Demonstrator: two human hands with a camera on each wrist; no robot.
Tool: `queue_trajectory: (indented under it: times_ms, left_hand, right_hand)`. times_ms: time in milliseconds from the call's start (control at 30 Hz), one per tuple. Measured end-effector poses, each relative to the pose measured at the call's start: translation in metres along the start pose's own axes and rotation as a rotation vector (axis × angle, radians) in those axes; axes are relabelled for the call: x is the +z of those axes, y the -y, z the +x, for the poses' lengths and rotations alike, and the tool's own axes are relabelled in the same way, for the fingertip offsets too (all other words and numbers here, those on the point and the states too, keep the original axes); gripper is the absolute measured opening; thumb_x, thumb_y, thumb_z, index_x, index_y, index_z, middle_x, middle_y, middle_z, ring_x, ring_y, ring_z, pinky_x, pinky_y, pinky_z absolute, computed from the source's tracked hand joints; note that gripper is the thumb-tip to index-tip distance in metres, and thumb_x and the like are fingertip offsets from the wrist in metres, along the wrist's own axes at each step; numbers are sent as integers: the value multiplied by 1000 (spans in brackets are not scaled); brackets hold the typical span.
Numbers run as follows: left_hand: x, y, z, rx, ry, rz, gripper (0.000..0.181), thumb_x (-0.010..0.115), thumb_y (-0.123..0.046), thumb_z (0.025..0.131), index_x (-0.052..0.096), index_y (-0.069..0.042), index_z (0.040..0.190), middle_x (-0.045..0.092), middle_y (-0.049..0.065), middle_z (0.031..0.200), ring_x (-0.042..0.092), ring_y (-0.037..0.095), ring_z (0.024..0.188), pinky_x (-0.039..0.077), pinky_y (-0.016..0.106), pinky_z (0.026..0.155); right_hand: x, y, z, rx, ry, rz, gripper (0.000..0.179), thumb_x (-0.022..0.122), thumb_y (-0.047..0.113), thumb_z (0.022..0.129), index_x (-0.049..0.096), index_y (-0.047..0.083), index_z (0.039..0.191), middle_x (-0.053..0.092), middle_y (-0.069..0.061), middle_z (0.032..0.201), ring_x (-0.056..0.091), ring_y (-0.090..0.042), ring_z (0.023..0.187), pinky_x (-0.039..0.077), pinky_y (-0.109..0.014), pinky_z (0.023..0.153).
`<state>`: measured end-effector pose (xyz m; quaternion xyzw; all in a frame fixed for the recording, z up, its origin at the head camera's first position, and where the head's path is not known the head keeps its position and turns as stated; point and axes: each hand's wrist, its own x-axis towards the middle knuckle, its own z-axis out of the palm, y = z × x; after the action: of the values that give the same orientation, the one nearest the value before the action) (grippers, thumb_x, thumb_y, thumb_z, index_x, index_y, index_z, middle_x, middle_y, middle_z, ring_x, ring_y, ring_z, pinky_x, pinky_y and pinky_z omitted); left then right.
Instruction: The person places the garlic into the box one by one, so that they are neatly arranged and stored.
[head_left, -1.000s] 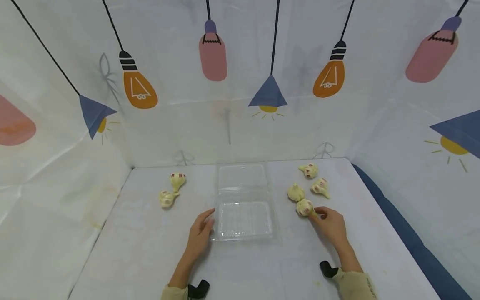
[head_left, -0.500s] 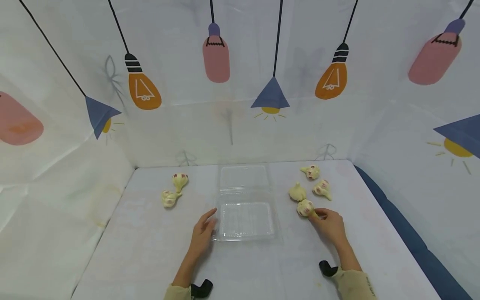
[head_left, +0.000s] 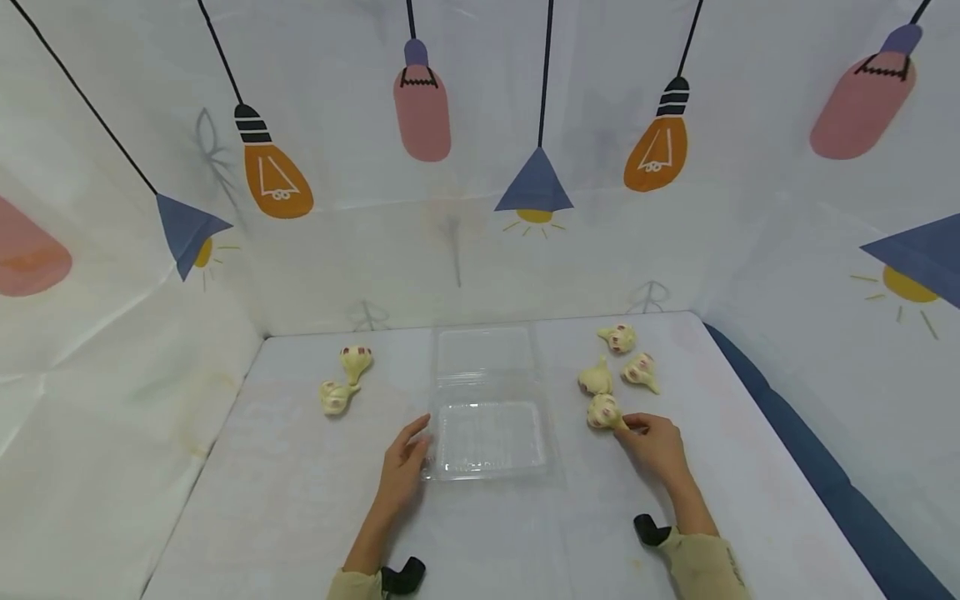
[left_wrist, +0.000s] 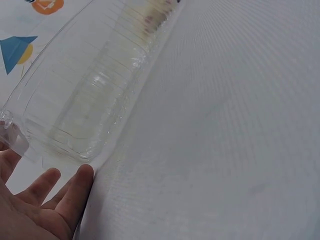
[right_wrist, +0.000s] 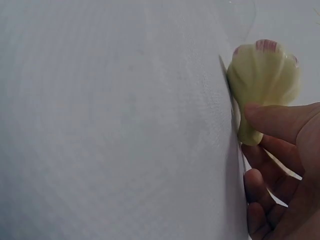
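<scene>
In the head view my right hand [head_left: 654,446] pinches the stem of a garlic bulb [head_left: 603,412] on the white table. The right wrist view shows the thumb on the stem, with the pale, purple-tipped garlic head [right_wrist: 267,70] pointing away. This bulb sits against another garlic bulb [head_left: 596,379] just beyond it. My left hand [head_left: 402,469] rests beside the left edge of a clear plastic clamshell box [head_left: 491,479], which lies open with its lid away from me. In the left wrist view the fingers [left_wrist: 75,197] are loosely extended at the box's corner.
Two more garlic bulbs, one farther back [head_left: 618,337] and one to the right [head_left: 640,372], lie on the right side. On the left lie another pair, an upper bulb [head_left: 356,361] and a lower bulb [head_left: 337,397]. A lamp-printed white curtain [head_left: 360,275] surrounds the table [head_left: 300,500].
My right hand has shifted slightly left with the pinched garlic bulb, and the bulb touching it has moved a little away and turned. The left hand stays at the box.
</scene>
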<state>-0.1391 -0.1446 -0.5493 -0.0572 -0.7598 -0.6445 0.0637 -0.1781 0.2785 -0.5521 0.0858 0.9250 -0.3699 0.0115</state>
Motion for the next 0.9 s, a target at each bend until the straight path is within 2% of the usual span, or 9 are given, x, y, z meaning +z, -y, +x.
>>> queue_trajectory:
  times_ms: [100, 167, 300, 367, 467, 600, 667, 833, 900]
  left_hand:
    - [2, 4, 3, -37, 2, 0, 37, 49, -2, 101, 50, 2, 137, 48, 23, 139, 56, 41, 112, 50, 30, 79]
    - [3, -1, 4, -52, 16, -13, 38, 48, -1, 100, 49, 4, 138, 47, 24, 140, 55, 42, 114, 51, 34, 80]
    - [5, -17, 3, -20, 47, -36, 38, 47, 3, 99, 46, 10, 137, 45, 32, 137, 52, 50, 113, 52, 38, 79]
    - [7, -17, 4, 13, 47, -41, 38, 47, 4, 99, 45, 11, 136, 45, 34, 135, 53, 51, 110, 52, 35, 75]
    - [9, -19, 5, 17, 33, -30, 38, 48, 4, 99, 46, 10, 136, 46, 34, 134, 54, 52, 108, 51, 30, 72]
    - [11, -15, 7, 9, 36, -27, 38, 48, 4, 99, 46, 10, 137, 47, 34, 134, 54, 51, 108, 51, 30, 73]
    - [11, -6, 9, -1, 38, -34, 39, 49, 3, 99, 46, 8, 138, 47, 32, 135, 54, 50, 109, 51, 30, 74]
    - [10, 15, 8, -52, 12, -18, 41, 52, -6, 100, 47, -1, 141, 49, 24, 138, 56, 41, 113, 51, 30, 75]
    - [9, 17, 6, -54, 7, -15, 42, 53, -8, 100, 47, -2, 141, 49, 22, 138, 57, 39, 113, 51, 30, 76]
  right_hand:
    - [0, -2, 2, -7, -1, 8, 34, 72, 24, 86, 70, -1, 110, 69, -11, 97, 60, -23, 84, 46, -38, 70]
    - [0, -3, 3, -9, -4, 18, 34, 72, 23, 86, 69, -1, 109, 68, -9, 94, 59, -22, 81, 45, -36, 68]
    - [-1, -3, 0, -10, -28, 65, 32, 72, 23, 87, 69, 0, 108, 67, -7, 90, 57, -20, 79, 45, -34, 68]
    - [-2, -1, -2, -9, -52, 99, 31, 73, 23, 87, 70, 1, 108, 68, -8, 91, 58, -19, 81, 45, -32, 69]
    - [-3, 5, -5, -5, -92, 167, 34, 74, 27, 88, 70, 1, 109, 69, -10, 95, 60, -19, 82, 46, -28, 69]
    - [-5, 16, -11, 25, -156, 248, 40, 74, 34, 87, 70, 2, 110, 68, -11, 99, 57, -18, 83, 45, -24, 64]
    - [-4, 22, -13, 35, -190, 289, 41, 74, 35, 87, 69, 2, 110, 68, -11, 97, 56, -17, 81, 44, -23, 61]
    - [0, 38, -17, 1, -261, 366, 40, 76, 35, 86, 71, 2, 109, 68, -7, 91, 54, -15, 78, 43, -22, 57]
    - [1, 44, -19, -13, -290, 377, 36, 77, 32, 85, 72, 3, 106, 68, -6, 89, 54, -14, 77, 42, -22, 56]
